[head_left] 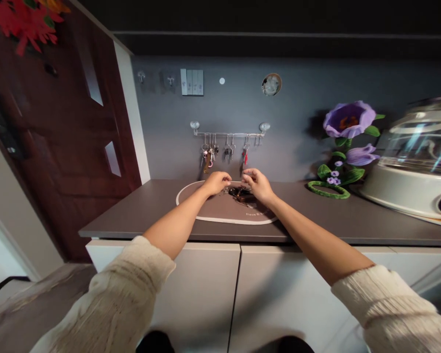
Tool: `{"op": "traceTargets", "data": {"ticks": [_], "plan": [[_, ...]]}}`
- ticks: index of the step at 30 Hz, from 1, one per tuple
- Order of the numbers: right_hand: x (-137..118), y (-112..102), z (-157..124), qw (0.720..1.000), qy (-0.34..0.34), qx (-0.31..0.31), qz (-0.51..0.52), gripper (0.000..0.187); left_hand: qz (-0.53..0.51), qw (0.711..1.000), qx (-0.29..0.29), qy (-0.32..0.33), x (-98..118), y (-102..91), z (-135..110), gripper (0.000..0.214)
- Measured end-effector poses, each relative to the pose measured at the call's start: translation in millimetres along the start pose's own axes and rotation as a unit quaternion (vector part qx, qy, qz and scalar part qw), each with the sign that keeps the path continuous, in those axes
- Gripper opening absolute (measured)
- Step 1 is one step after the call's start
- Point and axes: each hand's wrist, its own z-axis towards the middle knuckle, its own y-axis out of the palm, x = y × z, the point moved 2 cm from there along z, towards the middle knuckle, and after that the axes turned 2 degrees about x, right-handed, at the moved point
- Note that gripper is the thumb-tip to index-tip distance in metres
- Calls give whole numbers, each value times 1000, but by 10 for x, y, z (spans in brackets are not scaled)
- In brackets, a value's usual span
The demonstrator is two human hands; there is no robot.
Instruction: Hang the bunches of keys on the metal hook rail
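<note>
My left hand (218, 183) hovers over the left part of a brown oval mat (206, 211) with a pale rim. Its fingers curl inward, and whatever they pinch is too small to make out. Across from it, my right hand (257, 186) has thumb and fingertips drawn together, also around something I cannot make out. Below and between both hands lies a pile of dark small items (240, 193), blurred and partly covered by the right hand. Behind them a clear hook rail (230, 134) carries several bunches of keys (208, 158) and a red key (246, 157).
The mat lies on a dark countertop (132, 211) above white cabinet doors (198, 294). To the right stand a purple flower ornament (349, 122) and a white appliance with a clear dome (404, 186). Switches (192, 82) sit on the wall; a dark red door (69, 137) is left.
</note>
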Motion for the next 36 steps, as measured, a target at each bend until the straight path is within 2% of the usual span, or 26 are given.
{"op": "traceTargets", "data": {"ticks": [4, 8, 13, 18, 23, 29, 36], "plan": [[26, -20, -62, 992, -41, -28, -113, 18, 39, 999, -11, 27, -52, 65, -3, 23], [50, -19, -73, 979, -63, -29, -194, 18, 90, 996, -16, 22, -128, 128, 3, 27], [31, 21, -93, 967, -65, -44, -242, 17, 136, 990, -46, 5, -201, 191, 9, 35], [25, 49, -109, 962, -53, -55, -263, 17, 150, 985, -85, 6, -224, 282, 30, 32], [13, 52, -118, 959, -54, -54, -273, 17, 131, 989, -59, -14, -230, 305, 53, 25], [10, 53, -119, 961, -49, -53, -268, 16, 95, 994, -31, -36, -191, 224, 44, 17], [7, 50, -127, 960, -59, -51, -268, 17, 54, 998, -5, -33, -116, 152, 30, 15]]}}
